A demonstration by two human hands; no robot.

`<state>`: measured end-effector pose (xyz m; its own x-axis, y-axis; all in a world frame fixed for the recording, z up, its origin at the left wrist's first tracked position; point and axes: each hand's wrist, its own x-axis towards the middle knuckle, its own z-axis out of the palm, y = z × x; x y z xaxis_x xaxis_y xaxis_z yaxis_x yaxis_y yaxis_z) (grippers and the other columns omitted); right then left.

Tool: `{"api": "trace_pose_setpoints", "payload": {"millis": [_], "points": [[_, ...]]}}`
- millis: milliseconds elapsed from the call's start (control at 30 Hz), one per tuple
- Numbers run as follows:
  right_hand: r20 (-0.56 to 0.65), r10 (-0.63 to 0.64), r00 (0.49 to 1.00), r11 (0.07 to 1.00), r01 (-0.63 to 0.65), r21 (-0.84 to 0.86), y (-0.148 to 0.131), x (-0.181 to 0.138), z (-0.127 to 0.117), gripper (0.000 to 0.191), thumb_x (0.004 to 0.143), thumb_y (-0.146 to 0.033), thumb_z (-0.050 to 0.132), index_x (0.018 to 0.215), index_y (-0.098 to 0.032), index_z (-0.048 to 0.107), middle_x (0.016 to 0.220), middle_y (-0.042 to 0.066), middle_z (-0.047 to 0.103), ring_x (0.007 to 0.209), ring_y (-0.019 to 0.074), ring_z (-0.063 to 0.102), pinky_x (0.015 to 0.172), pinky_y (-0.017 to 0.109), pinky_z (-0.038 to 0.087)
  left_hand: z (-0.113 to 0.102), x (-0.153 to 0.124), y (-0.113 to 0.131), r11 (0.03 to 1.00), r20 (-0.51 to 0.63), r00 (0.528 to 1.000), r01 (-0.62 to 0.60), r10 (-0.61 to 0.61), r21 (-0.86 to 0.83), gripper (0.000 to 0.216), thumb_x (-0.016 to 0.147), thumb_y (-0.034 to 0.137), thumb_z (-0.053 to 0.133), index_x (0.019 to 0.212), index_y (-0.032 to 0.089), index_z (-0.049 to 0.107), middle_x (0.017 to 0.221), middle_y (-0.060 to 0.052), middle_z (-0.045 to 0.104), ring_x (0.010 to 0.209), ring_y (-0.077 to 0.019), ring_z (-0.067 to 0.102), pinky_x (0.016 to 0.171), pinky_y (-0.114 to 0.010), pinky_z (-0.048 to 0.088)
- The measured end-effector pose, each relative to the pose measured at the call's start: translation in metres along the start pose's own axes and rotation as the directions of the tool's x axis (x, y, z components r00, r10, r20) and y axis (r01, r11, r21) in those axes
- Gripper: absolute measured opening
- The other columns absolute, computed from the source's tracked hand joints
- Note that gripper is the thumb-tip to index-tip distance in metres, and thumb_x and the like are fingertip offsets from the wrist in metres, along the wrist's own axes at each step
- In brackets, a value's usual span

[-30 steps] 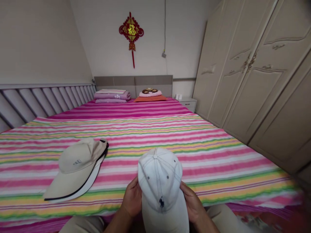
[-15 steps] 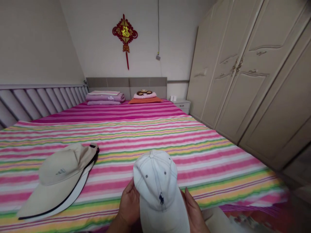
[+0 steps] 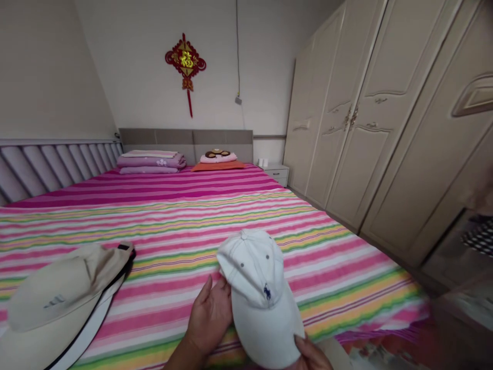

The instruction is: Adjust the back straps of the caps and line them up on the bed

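Note:
A white baseball cap (image 3: 259, 293) with a small dark logo is held over the near edge of the striped bed (image 3: 185, 216). My left hand (image 3: 210, 316) grips its left side, fingers under the crown. My right hand (image 3: 308, 354) holds the brim at the bottom edge of the picture; only a few fingers show. A beige cap (image 3: 57, 303) with a dark-edged brim lies on the bed at the left, apart from both hands.
Folded purple bedding (image 3: 151, 161) and a pink pillow on an orange one (image 3: 217, 159) lie by the headboard. A cream wardrobe (image 3: 365, 128) lines the right wall, a nightstand (image 3: 276, 172) beside it. A padded rail (image 3: 57, 162) runs along the left.
My view has swung to the right. The white cap has tilted, its crown now leaning left, and my right hand has slid down to the brim.

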<state>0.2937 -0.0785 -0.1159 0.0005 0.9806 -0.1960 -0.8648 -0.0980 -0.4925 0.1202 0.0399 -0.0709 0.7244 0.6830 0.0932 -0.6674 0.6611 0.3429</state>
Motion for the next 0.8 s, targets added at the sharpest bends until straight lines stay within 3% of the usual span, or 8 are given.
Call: {"api": "trace_pose_setpoints", "payload": {"millis": [100,233,367,467,633,800], "points": [[-0.006,-0.123,0.992,0.992,0.124,0.018,-0.039,0.014,0.011,0.047,0.060,-0.022,0.071,0.106,-0.017,0.063,0.098,0.009,0.070,0.108,0.0255,0.055,0.101,0.043,0.032,-0.023,-0.003,0.003,0.998,-0.087,0.995,0.052,-0.049,0.040,0.046,0.084,0.045,0.035,0.109,0.016,0.060,0.121,-0.010,0.056,0.117,-0.0249,0.045,0.103,-0.042,0.022],[-0.062,-0.165,0.984,0.985,0.168,0.041,-0.087,0.050,0.007,0.041,0.067,-0.011,0.060,0.108,-0.017,0.060,0.091,0.007,0.072,0.095,0.0214,0.062,0.097,0.040,0.038,-0.057,-0.012,0.003,0.986,-0.195,0.979,0.093,-0.065,0.141,0.039,0.082,0.040,0.043,0.106,0.017,0.062,0.119,-0.012,0.058,0.115,-0.0243,0.047,0.101,-0.040,0.024],[-0.158,-0.223,0.962,0.974,0.225,-0.010,-0.118,0.085,0.000,0.037,0.079,-0.008,0.045,0.113,-0.017,0.055,0.094,0.006,0.071,0.090,0.0169,0.064,0.091,0.035,0.044,-0.065,-0.017,-0.003,0.953,-0.209,0.977,0.097,-0.037,0.286,0.033,0.081,0.034,0.048,0.103,0.015,0.063,0.117,-0.014,0.059,0.115,-0.0269,0.047,0.101,-0.042,0.024],[-0.219,-0.241,0.946,0.970,0.241,-0.028,-0.128,0.102,-0.010,0.038,0.083,-0.007,0.039,0.116,-0.017,0.052,0.091,0.004,0.072,0.084,0.0150,0.066,0.086,0.033,0.048,-0.062,-0.019,-0.005,0.937,-0.205,0.978,0.098,-0.029,0.337,0.031,0.080,0.033,0.051,0.101,0.015,0.064,0.116,-0.014,0.060,0.114,-0.0277,0.048,0.101,-0.043,0.025],[-0.371,-0.238,0.897,0.971,0.232,-0.061,-0.134,0.110,-0.033,0.039,0.082,-0.002,0.037,0.118,-0.014,0.048,0.067,0.001,0.072,0.065,0.0142,0.068,0.073,0.029,0.054,-0.063,-0.020,-0.005,0.937,-0.195,0.981,0.090,-0.025,0.337,0.033,0.078,0.034,0.053,0.103,0.016,0.063,0.118,-0.013,0.058,0.116,-0.0275,0.046,0.101,-0.043,0.025],[-0.452,-0.230,0.862,0.973,0.211,-0.093,-0.136,0.112,-0.042,0.036,0.080,-0.001,0.040,0.113,-0.012,0.050,0.062,0.001,0.071,0.060,0.0163,0.068,0.066,0.030,0.056,-0.065,-0.020,-0.006,0.940,-0.189,0.982,0.090,-0.028,0.329,0.030,0.078,0.032,0.054,0.102,0.016,0.064,0.117,-0.013,0.059,0.115,-0.0273,0.047,0.100,-0.043,0.026]]}}
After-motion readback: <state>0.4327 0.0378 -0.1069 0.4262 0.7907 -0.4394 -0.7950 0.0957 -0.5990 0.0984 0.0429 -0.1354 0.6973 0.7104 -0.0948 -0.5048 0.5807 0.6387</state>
